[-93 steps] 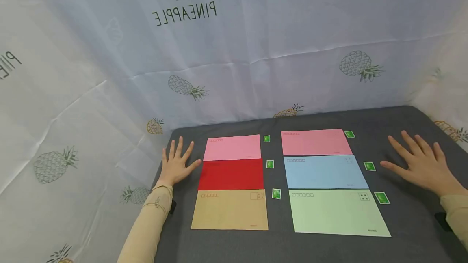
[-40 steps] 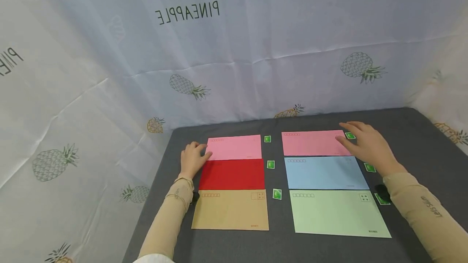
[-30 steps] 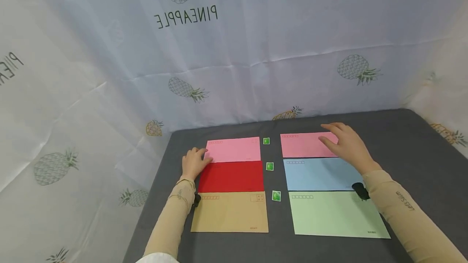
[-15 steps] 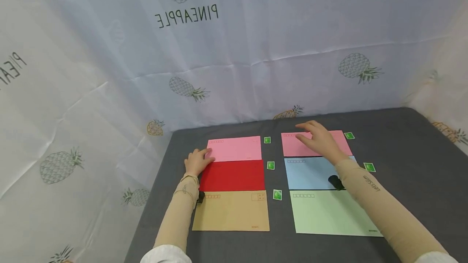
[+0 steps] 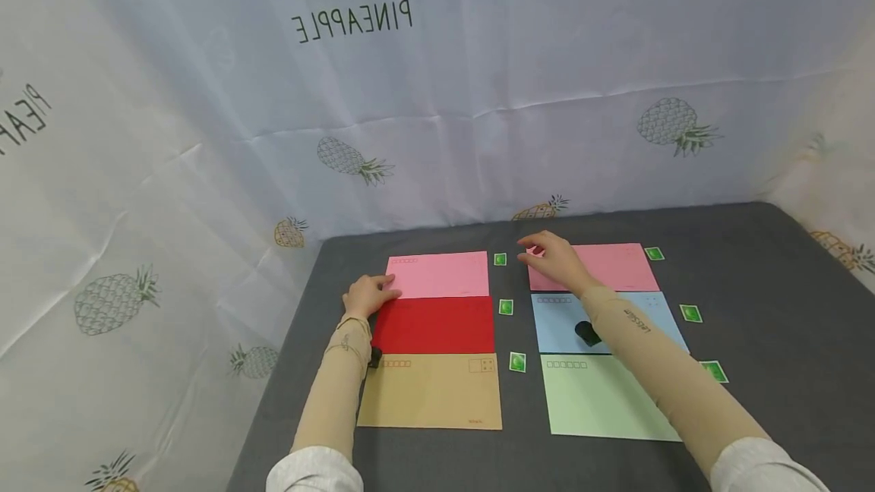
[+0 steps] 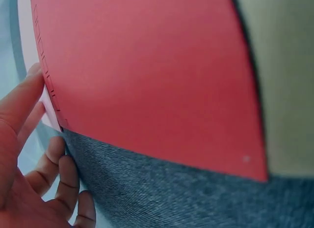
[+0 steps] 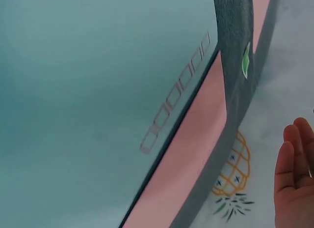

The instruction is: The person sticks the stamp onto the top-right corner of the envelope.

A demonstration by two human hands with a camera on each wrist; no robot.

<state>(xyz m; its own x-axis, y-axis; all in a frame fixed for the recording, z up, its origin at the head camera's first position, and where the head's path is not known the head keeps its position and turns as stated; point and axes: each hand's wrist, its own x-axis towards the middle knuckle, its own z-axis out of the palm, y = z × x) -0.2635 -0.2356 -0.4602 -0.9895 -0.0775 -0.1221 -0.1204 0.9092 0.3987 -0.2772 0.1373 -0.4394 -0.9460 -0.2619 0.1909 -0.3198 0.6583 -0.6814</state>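
Zero hold visible: half-spread left hand (image 5: 365, 296), touching left pink envelope (image 5: 443, 274), could drag it askew; loosely curved right hand (image 5: 559, 259), sweeping low, could knock green stamp (image 5: 500, 259)

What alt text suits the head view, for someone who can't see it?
A person's left hand is at the edge of one pink envelope, the right hand above another. Six envelopes form two columns on a dark table, each with a green square to its right.
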